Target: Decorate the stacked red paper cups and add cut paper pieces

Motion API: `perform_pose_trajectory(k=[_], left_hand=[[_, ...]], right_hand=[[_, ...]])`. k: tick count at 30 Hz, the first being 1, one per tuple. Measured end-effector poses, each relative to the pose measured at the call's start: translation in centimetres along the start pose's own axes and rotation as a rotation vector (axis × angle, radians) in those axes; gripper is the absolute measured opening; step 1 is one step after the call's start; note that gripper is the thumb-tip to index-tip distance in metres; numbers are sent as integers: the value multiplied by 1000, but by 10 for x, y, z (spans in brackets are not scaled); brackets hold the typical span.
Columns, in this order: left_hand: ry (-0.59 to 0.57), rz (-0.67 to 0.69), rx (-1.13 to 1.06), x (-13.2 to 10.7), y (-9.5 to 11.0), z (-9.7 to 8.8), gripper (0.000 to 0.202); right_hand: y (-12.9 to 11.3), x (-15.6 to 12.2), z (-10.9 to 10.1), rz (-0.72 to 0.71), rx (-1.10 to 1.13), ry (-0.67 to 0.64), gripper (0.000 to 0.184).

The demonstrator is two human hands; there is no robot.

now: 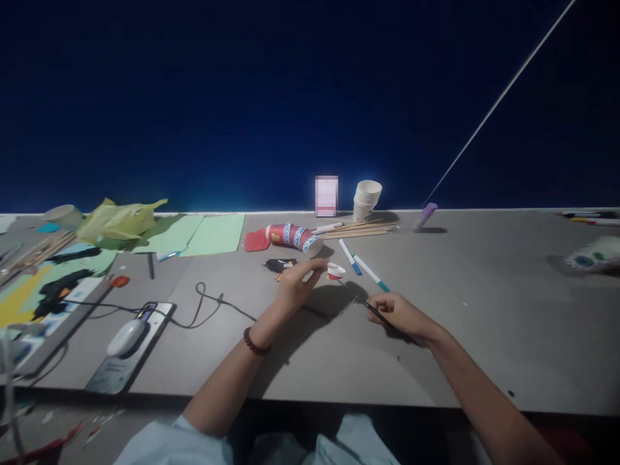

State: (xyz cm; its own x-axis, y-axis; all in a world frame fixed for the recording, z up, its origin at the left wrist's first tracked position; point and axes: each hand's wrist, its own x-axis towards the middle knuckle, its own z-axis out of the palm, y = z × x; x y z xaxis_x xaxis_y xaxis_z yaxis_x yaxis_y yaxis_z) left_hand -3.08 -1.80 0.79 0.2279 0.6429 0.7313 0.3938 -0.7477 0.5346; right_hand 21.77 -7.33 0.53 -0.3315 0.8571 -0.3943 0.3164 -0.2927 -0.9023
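Raised above the table, my left hand (303, 282) is closed in a pinch at the edge of a small white-and-red cup piece (335, 272). Lower and to the right, the fingers of my right hand (394, 313) are wrapped round a slim black tool (379, 312). Its tip points up and left toward the cup piece; its exact kind is unclear. Just behind my left hand lies a black glue gun (279, 265), partly hidden. Past it rests a bent row of red and blue-patterned paper cups (293, 237) beside red paper (257, 240).
A stack of white paper cups (367, 200) stands at the back by wooden sticks (358, 229). Markers (371, 272) lie near my right hand. On the left are green paper (216, 234), a yellow bag (119, 219), a power strip (62, 323), a mouse (126, 337) and a trailing cable.
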Motion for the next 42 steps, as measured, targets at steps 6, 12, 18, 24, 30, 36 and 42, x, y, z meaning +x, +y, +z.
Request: perform_pose_trajectory(k=[6, 12, 18, 24, 30, 36, 42], left_hand=[[-20, -33, -60, 2, 3, 0, 15], [34, -183, -130, 2, 11, 0, 8], [50, -234, -157, 3, 14, -3, 15], [3, -216, -174, 4, 17, 3, 12], [-22, -266, -205, 3, 13, 5, 12], [-112, -226, -176, 5, 11, -1, 16], [-177, -226, -208, 6, 9, -5, 17]], right_hand=[[0, 0, 0, 8, 18, 10, 52], [-4, -1, 1, -2, 57, 5, 52], [-2, 1, 1, 6, 59, 9, 52], [2, 3, 1, -1, 41, 21, 49], [4, 3, 2, 26, 56, 7, 48], [0, 0, 0, 3, 58, -4, 52], [1, 0, -1, 17, 110, -61, 54]])
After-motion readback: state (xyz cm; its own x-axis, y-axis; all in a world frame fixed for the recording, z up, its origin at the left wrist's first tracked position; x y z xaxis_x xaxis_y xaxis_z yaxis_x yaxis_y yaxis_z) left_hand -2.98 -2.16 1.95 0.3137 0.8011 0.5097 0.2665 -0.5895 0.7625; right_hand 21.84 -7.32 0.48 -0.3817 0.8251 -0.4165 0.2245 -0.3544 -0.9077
